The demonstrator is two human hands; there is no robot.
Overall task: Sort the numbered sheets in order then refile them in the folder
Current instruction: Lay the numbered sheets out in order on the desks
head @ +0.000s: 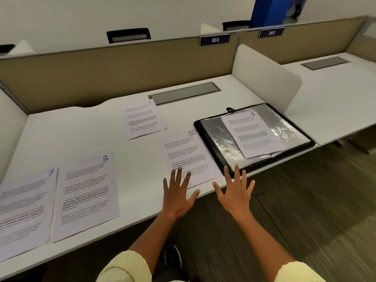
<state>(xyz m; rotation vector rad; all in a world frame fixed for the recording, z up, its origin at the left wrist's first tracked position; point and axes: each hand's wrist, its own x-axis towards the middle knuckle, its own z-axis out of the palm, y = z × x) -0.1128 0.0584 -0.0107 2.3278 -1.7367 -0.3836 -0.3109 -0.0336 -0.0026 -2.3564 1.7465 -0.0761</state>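
A black folder [211,147] with clear plastic sleeves lies open at the right end of the white desk [126,151]. The sheet marked 1 [252,135] rests loose and slanted on top of it. Sheet 10 [187,155] lies just left of the folder, sheet 3 [142,119] farther back, sheets 8 [87,196] and 7 [22,210] at the near left. My left hand [177,194] hovers spread over the near corner of sheet 10. My right hand [236,192] is spread at the desk's front edge, below the folder's near corner. Both hold nothing.
A beige partition [101,74] with a label 303 [214,40] closes the back of the desk. A grey cable flap [183,92] sits near it. A white side divider [264,82] stands right of the folder, with another desk beyond it. My shoe shows under the desk.
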